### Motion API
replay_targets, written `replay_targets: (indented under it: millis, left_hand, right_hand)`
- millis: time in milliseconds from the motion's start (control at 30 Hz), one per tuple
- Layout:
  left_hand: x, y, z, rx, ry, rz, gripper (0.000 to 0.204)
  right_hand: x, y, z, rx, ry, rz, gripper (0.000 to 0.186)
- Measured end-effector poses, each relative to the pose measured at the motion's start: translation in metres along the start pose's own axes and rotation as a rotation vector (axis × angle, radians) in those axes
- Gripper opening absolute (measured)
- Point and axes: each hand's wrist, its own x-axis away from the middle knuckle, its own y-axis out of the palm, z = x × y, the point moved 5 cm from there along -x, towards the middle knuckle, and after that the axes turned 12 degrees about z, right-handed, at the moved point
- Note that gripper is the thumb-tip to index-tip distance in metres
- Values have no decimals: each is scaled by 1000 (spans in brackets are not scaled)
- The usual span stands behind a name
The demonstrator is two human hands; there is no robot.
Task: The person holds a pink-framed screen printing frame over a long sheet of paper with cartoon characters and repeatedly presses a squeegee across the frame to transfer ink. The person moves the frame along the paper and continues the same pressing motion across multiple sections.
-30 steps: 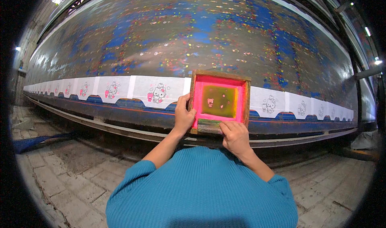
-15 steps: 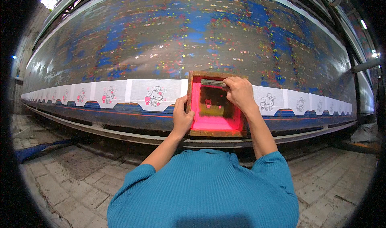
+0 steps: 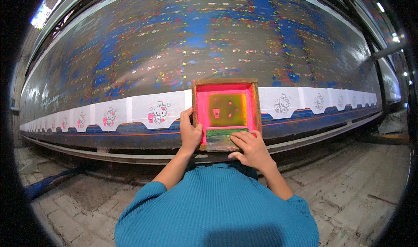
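A wooden screen-printing frame [image 3: 226, 81] with bright pink ink along its inner walls lies over the row of white cloth pieces. Its yellow-green mesh [image 3: 227, 112] shows small pink shapes, one like a little bear. My left hand [image 3: 190, 133] is closed around the frame's left side near the front corner, thumb on the inner side. At the frame's near end, my right hand [image 3: 252, 149] grips a squeegee [image 3: 219, 139], a flat, wide, greenish, ink-stained blade tilted toward me. The fingers lie over its right part and the thumb is underneath. Cloth beneath the frame is hidden.
White cloth pieces [image 3: 140, 100] with cartoon prints run along the near edge of a long table [image 3: 143, 55] stained with blue, yellow and pink. Pink shows on the left prints; those at right look grey outlined. A metal rail [image 3: 126, 158] borders the front, above a brick floor [image 3: 331, 194].
My right hand has drawn the squeegee from the far end of the frame to its near end. The left hand keeps its hold, and the frame stays in place on the cloth.
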Motion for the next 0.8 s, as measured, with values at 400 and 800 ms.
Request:
replay_targets:
  millis: [400,800]
  left_hand:
    - [6,14,28,186,-63,-1,55]
    - [75,186,105,171,-11,37,54]
  right_hand:
    - [52,-13,103,-249,541,373,51]
    - [105,-130,253,-276,554,444,46]
